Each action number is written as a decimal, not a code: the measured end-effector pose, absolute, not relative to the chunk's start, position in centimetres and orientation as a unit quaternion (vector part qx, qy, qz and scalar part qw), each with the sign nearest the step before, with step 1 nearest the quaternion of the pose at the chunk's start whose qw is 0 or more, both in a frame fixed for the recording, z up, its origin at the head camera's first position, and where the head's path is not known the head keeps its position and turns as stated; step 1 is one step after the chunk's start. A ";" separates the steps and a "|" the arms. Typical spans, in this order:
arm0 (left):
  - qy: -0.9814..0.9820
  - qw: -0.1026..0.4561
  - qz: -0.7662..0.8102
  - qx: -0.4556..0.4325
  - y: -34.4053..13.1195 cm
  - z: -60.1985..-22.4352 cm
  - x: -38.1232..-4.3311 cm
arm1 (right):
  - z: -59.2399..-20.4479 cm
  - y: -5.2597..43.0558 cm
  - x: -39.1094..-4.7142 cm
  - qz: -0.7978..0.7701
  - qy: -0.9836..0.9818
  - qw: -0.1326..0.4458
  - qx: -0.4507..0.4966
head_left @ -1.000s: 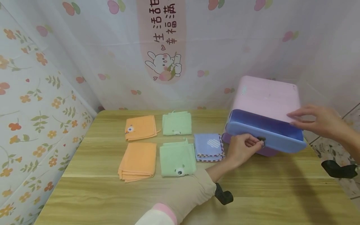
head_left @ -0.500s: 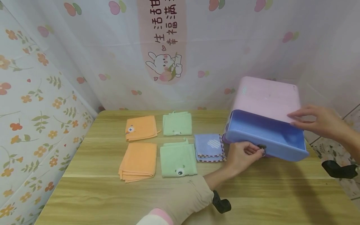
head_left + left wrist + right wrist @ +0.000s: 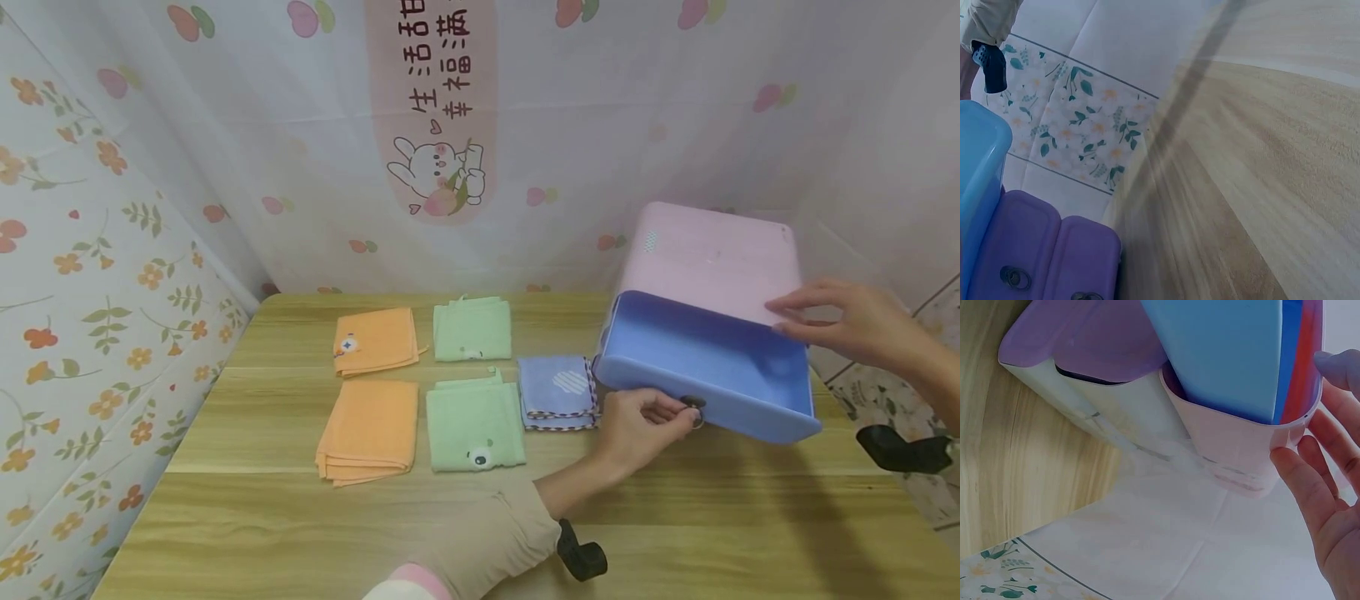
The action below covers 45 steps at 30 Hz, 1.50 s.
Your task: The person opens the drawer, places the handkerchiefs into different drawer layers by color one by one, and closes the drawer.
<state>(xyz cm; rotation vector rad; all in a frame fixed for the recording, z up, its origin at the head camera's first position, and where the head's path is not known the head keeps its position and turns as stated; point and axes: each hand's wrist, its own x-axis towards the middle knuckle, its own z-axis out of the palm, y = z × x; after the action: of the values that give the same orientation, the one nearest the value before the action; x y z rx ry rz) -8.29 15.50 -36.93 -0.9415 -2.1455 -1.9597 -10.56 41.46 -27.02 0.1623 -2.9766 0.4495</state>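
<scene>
In the head view my left hand [image 3: 637,429] pinches the ring pull [image 3: 696,408] on the front of a blue drawer [image 3: 705,350], which is pulled out and shows its blue inside. The drawer belongs to a small pink drawer cabinet [image 3: 712,262] at the table's back right. My right hand [image 3: 855,321] touches the cabinet's front right top corner, its fingers fairly straight; in the right wrist view its fingertips [image 3: 1285,456] lie at the pink rim. Below the blue drawer, purple drawer fronts [image 3: 1088,256] with ring pulls appear in the left wrist view.
Left of the cabinet lies a folded blue cloth [image 3: 558,392]. Two folded green cloths [image 3: 472,425] and two folded orange cloths [image 3: 375,425] lie farther left on the wooden table [image 3: 300,533]. A printed curtain [image 3: 585,150] hangs behind.
The blue drawer has come farther out toward the person, its front tipping down, and my left hand has moved back with the pull. The right hand stays at the corner.
</scene>
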 end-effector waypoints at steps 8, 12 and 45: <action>-0.711 -0.003 -0.634 -0.303 15.5 -37.6 -8.1 | -27.0 41.5 -10.6 0.153 -0.984 0.069 0.057; -0.711 -0.008 -0.635 -0.303 14.6 -36.3 -7.3 | -27.0 41.5 -10.7 0.150 -0.985 0.071 0.055; -0.715 0.023 -0.584 -0.384 13.5 -38.7 -7.5 | -26.8 41.5 -10.6 0.144 -0.985 0.070 0.058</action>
<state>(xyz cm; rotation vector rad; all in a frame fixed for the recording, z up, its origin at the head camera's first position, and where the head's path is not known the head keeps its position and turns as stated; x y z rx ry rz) -7.46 13.50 -38.69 -1.1877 -2.2131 -1.8094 -10.61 41.52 -26.84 0.1746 -2.9655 0.4347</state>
